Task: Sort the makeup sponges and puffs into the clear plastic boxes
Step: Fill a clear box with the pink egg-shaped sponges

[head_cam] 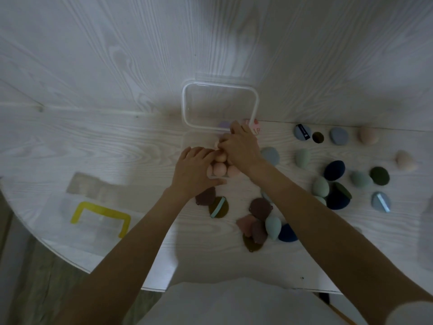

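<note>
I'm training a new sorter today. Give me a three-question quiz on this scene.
1. True or false: the pink sponges sit inside the clear box under the hands.
2. Which hand rests spread over that box: A left, B right?
3. Fill in: the lid with the yellow band lies to the person's ____.

Key: 1 true; 2 A; 3 left.

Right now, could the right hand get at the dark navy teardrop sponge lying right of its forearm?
Probably yes. The dark navy teardrop sponge lies uncovered on the white table, nothing stacked on it. The right hand is busy over the clear plastic box, so it would have to swing back first.
</note>
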Available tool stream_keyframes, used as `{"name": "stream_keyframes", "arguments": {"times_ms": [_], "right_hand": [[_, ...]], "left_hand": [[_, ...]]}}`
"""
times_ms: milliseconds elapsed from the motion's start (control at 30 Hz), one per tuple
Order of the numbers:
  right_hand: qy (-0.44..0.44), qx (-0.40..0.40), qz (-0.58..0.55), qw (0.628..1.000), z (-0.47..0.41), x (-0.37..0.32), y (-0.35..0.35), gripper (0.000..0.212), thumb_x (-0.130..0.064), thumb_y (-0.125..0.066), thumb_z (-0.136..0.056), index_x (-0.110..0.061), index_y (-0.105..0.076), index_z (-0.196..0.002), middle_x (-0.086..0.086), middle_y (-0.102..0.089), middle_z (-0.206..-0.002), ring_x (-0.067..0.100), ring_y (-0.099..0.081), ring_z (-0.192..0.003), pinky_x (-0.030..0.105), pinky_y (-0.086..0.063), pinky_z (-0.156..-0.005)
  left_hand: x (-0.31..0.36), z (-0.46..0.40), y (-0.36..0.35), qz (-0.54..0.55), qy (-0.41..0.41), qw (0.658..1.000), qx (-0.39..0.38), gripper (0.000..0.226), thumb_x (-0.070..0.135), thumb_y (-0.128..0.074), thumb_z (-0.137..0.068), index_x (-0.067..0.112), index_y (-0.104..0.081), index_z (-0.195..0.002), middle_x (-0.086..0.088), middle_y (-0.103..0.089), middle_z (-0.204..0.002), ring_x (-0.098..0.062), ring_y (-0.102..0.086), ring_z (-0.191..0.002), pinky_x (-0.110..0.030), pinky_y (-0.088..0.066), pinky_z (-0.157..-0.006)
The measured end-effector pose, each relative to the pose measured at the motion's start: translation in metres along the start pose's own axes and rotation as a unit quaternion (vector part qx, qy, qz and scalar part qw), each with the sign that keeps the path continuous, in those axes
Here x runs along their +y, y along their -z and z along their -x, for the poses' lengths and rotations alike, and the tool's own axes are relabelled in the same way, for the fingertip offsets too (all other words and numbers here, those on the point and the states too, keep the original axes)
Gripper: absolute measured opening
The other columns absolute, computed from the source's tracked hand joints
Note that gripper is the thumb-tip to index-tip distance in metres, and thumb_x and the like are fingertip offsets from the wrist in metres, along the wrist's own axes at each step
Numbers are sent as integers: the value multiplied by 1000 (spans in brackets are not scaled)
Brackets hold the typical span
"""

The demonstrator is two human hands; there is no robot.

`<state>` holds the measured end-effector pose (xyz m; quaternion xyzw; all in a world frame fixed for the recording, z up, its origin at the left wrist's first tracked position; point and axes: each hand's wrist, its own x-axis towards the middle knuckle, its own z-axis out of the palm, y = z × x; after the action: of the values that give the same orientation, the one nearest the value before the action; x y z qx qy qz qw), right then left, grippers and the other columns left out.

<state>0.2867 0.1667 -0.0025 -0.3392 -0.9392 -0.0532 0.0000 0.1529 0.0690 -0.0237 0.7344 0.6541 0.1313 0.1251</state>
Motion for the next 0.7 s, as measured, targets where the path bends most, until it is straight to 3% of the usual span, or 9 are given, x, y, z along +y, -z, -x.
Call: {"name": "stream_keyframes", "arguments": {"times_ms": [200,300,367,433,567,700], "right_hand": [[-52,84,-151,984,27,10,-5,23,-6,-63,-72,-13,-72,-91,0,-71,-96,28,-53,-94,29,-27,-78],[-97,80,-218,968,38,11,9,30,-14,-47,-82,-10,-69,-103,6,-68,-106,32,-55,-102,29,-25,-84],[-110,70,-253,959,48,16,18,32,-14,-49,-83,-10,-65,-109,9,-65,-109,31,-52,-104,32,-28,-87],[-116,66,-272,953,68,26,28,30,-14,-52,-81,-9,-63,-109,11,-65,-104,30,-53,-96,39,-38,-83],[-208,59,-267,939,133,59,45,12,-21,-55,-90,-9,-55,-94,9,-63,-75,22,-55,-63,42,-49,-57],[-327,58,-247,910,211,113,49,21,-29,-58,-90,-9,-55,-86,4,-61,-71,18,-53,-60,30,-40,-50]], "left_hand": [[1,-1,4,19,6,999,-42,82,71,-63,-61,19,-54,-124,-2,-59,-123,-26,-50,-117,-49,-32,-105],[2,0,7,10,8,999,-41,84,76,-52,-64,17,-55,-123,-3,-61,-121,-28,-51,-116,-48,-33,-103],[6,-2,12,3,6,1000,3,75,72,-44,-72,15,-59,-119,-4,-65,-112,-28,-57,-107,-44,-40,-96],[21,-4,19,9,-6,999,53,60,58,-43,-80,14,-61,-115,-6,-67,-106,-27,-60,-100,-38,-44,-89],[79,-20,30,86,-78,983,141,32,34,-50,-87,13,-65,-106,-4,-69,-99,-21,-62,-90,-27,-45,-78],[151,-62,4,110,-267,954,82,24,24,-50,-90,13,-66,-104,0,-69,-96,-13,-61,-83,-24,-48,-72]]}}
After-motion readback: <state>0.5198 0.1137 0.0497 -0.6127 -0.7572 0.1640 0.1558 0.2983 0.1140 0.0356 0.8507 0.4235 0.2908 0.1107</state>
